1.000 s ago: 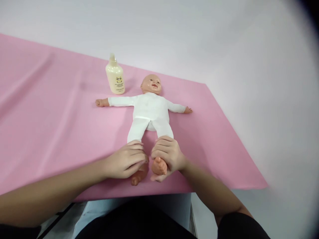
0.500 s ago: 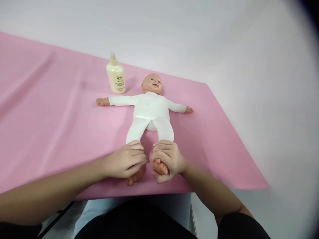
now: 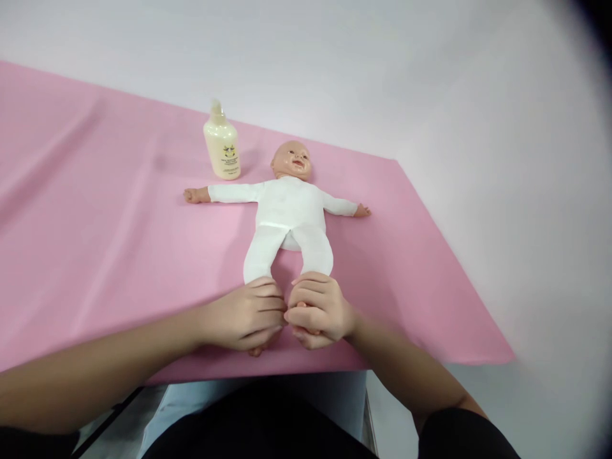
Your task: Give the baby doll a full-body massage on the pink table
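Note:
A baby doll (image 3: 291,207) with a white cloth body lies on its back, arms spread, head toward the far edge. My left hand (image 3: 248,315) is wrapped round its lower leg and foot on the left; only the toes show below my fingers. Round the doll's other foot, my right hand (image 3: 319,311) is closed, covering most of it. My two hands nearly touch each other at the fingers. Both of the doll's lower legs are largely hidden under my hands.
A pale yellow pump bottle (image 3: 222,146) with a label stands beyond the doll's outstretched arm on the left. Pink cloth (image 3: 109,255) covers the table, with creases on the left. The table's near edge lies just below my hands.
My left hand has slid slightly down toward the doll's toes. The fingers of my right hand have closed further over the foot, hiding more of it. The bottle has not moved.

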{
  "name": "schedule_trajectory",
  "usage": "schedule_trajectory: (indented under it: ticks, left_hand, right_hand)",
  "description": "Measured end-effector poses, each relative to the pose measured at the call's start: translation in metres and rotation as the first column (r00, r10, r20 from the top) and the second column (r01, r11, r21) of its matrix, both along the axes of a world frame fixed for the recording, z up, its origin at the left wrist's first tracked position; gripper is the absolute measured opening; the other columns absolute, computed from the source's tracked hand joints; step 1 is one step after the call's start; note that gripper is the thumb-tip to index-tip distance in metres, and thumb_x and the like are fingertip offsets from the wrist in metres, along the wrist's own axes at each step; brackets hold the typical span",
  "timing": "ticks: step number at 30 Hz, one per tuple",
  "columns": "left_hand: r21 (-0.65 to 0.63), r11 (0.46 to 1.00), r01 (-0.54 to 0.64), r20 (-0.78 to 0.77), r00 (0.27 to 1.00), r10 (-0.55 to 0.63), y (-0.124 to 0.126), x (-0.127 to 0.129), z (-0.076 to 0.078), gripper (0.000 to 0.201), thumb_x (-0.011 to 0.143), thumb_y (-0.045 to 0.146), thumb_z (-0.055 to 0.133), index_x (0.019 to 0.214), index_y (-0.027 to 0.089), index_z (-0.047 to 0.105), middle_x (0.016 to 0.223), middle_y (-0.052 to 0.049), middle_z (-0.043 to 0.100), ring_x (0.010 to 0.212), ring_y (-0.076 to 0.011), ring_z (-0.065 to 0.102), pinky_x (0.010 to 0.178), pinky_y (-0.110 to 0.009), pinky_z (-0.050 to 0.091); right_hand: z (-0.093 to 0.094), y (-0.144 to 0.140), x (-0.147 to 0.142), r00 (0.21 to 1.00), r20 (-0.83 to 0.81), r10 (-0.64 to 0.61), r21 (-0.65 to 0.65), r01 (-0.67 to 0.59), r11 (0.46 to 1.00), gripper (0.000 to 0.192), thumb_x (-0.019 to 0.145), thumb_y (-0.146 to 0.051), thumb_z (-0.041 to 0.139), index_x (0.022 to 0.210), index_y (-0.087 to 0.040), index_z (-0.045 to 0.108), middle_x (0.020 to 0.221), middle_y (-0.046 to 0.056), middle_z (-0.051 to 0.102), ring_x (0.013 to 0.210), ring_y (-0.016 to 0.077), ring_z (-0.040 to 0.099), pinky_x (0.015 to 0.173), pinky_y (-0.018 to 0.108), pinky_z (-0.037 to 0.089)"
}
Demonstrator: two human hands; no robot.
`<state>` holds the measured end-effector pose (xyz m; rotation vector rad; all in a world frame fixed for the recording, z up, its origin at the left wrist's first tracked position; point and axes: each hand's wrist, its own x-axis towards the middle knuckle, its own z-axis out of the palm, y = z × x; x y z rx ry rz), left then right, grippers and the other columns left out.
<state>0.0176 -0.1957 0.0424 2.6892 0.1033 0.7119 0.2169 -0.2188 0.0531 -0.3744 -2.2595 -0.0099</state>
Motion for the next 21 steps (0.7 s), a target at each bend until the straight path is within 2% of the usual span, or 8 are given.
schedule_trajectory:
  ticks: [3, 6, 11, 16, 21]
  left_hand:
    - [0.015, 1.0, 0.025, 0.01, 1.0, -0.025, -0.001, 0.002, -0.002, 0.018, 0.087, 0.016, 0.043, 0.091, 0.019, 0.061, 0.087, -0.006, 0.065, 0.089, -0.02, 0.054, 0.088, -0.039, 0.041]
    - [0.028, 0.998, 0.051, 0.026, 0.998, -0.051, -0.001, 0.003, -0.002, 0.019, 0.087, 0.02, 0.044, 0.095, 0.018, 0.061, 0.092, -0.007, 0.066, 0.091, -0.0203, 0.055, 0.092, -0.04, 0.041]
    - [0.046, 0.996, 0.081, 0.023, 0.996, -0.082, -0.001, 0.001, 0.0, 0.026, 0.089, 0.026, 0.043, 0.107, 0.018, 0.06, 0.105, -0.009, 0.066, 0.103, -0.0226, 0.054, 0.096, -0.042, 0.04]
    - [0.043, 0.997, 0.06, 0.053, 0.997, -0.062, 0.0, -0.003, 0.003, 0.028, 0.09, 0.024, 0.042, 0.113, 0.021, 0.058, 0.11, -0.008, 0.066, 0.107, -0.021, 0.055, 0.1, -0.042, 0.038]
    - [0.068, 0.998, 0.006, 0.163, 0.986, -0.017, 0.001, -0.006, 0.006, 0.026, 0.088, 0.019, 0.041, 0.108, 0.02, 0.058, 0.106, -0.008, 0.066, 0.108, -0.0216, 0.055, 0.099, -0.044, 0.04]
  right_hand:
    - [0.0, 0.0, -0.001, 1.0, 0.014, 0.028, -0.002, -0.028, 1.0, 0.026, 0.091, -0.027, 0.033, 0.078, -0.019, 0.053, 0.066, 0.0, 0.054, 0.063, 0.0108, 0.052, 0.073, 0.029, 0.049]
    - [-0.002, 0.0, -0.001, 0.997, -0.029, 0.071, 0.007, -0.071, 0.997, 0.035, 0.095, -0.036, 0.027, 0.08, -0.018, 0.054, 0.069, 0.002, 0.055, 0.064, 0.0124, 0.054, 0.073, 0.031, 0.05]
    - [-0.01, 0.002, 0.0, 0.993, -0.068, 0.091, 0.003, -0.092, 0.996, 0.035, 0.092, -0.046, 0.037, 0.092, -0.016, 0.055, 0.074, 0.003, 0.058, 0.07, 0.0136, 0.058, 0.076, 0.033, 0.05]
    - [-0.008, 0.006, 0.002, 0.999, -0.034, -0.002, 0.035, 0.004, 0.999, 0.047, 0.083, -0.059, 0.048, 0.103, -0.016, 0.054, 0.084, 0.005, 0.064, 0.081, 0.0156, 0.062, 0.083, 0.036, 0.05]
    - [0.001, 0.01, 0.005, 0.988, -0.022, -0.15, 0.001, 0.15, 0.989, 0.05, 0.083, -0.048, 0.051, 0.119, -0.013, 0.046, 0.091, 0.008, 0.067, 0.09, 0.0186, 0.061, 0.091, 0.041, 0.046]
